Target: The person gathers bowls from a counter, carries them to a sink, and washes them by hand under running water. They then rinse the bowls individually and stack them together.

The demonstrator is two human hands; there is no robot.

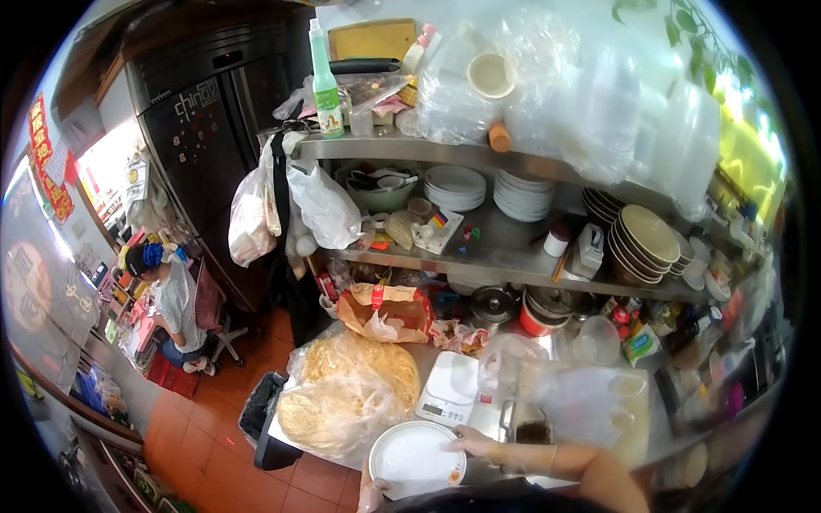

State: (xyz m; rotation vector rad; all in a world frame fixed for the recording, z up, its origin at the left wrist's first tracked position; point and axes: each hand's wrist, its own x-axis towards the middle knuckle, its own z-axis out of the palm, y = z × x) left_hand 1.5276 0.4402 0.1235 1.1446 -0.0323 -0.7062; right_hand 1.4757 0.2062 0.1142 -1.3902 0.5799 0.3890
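Right hand (pixel 475 443): covered by a thin, clear disposable glove, creased over the fingers; the cuff ends in a loose edge past the wrist, well back from the fingers; forearm beyond it unsleeved. Left hand (pixel 373 491): same clear glove, only partly in view. Dark garment (pixel 505 498) behind both sets of fingers.

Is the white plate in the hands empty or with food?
Empty: the white plate shows only bare white surface; the left hand and right hand hold its rim.
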